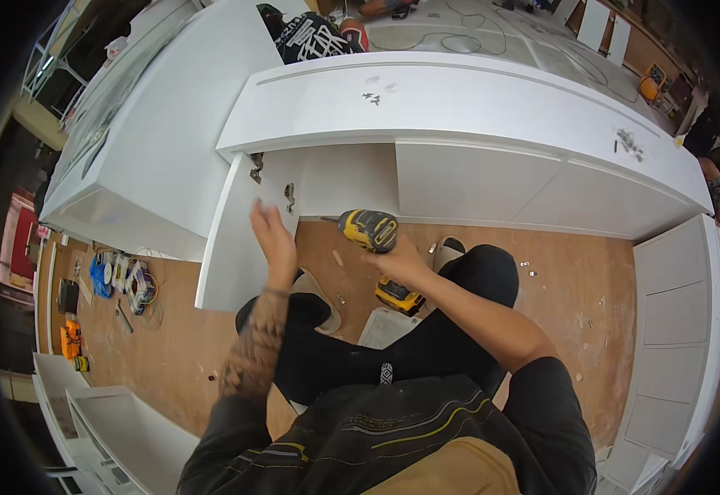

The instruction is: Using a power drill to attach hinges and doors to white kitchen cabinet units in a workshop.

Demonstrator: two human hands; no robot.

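My right hand (pixel 401 261) is wrapped round the grip of a yellow-and-black cordless drill (pixel 368 230). Its bit points left, toward an open white cabinet door (pixel 232 260). My left hand (pixel 274 235) is raised in front of that door, fingers stretched out and slightly blurred, with nothing visible in it. Whether it touches the door I cannot tell. Two metal hinges show by the door, an upper hinge (pixel 256 168) and another hinge (pixel 290 198). Behind the door lies the inside of the low white cabinet (pixel 347 177).
Small screws (pixel 371 98) and loose hardware (pixel 629 145) lie on the cabinet top. Tools and spools (pixel 133 280) sit on the wooden floor at left. A white drawer-fronted unit (pixel 673 338) stands at right. Beyond the cabinet, another person (pixel 314 37) is partly visible.
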